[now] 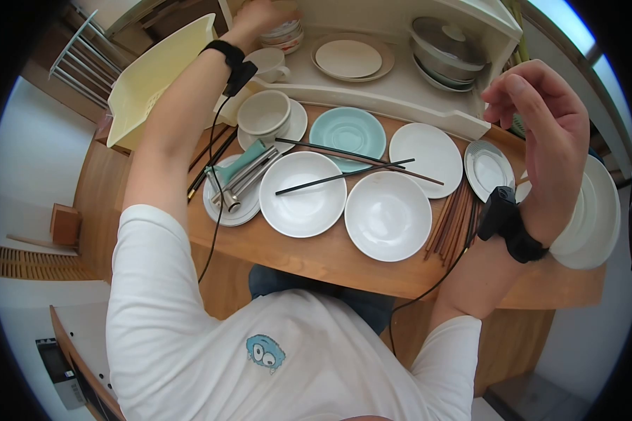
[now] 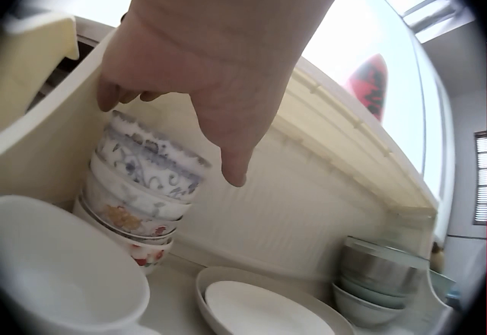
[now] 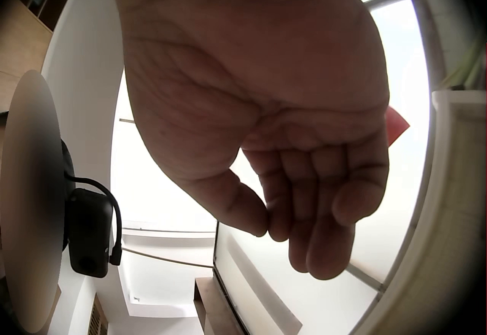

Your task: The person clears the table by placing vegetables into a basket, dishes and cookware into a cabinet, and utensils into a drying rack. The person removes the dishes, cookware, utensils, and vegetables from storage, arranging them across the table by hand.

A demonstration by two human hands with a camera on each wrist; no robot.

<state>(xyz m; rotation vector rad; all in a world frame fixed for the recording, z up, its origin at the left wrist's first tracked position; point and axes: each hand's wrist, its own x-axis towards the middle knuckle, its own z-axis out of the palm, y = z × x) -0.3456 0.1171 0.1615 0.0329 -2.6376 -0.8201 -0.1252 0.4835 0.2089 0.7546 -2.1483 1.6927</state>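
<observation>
My left hand (image 1: 260, 17) reaches into the cream shelf at the back left. In the left wrist view this hand (image 2: 205, 69) is over a stack of patterned bowls (image 2: 137, 198), thumb apart from the rim and the other fingers toward the stack's far left side. The top bowl (image 2: 152, 156) has a blue floral pattern and looks blurred. My right hand (image 1: 544, 116) is raised above the table's right side, its fingers loosely bent. Nothing shows in the right hand (image 3: 281, 145) in the right wrist view.
White bowls (image 1: 303, 196), a mint saucer (image 1: 347, 130), crossed chopsticks (image 1: 372, 168) and green-handled utensils (image 1: 242, 168) cover the table. On the shelf are a white cup (image 1: 268, 63), plates (image 1: 347, 57) and a lidded glass bowl (image 1: 446, 52). A yellow basket (image 1: 154, 74) is at left.
</observation>
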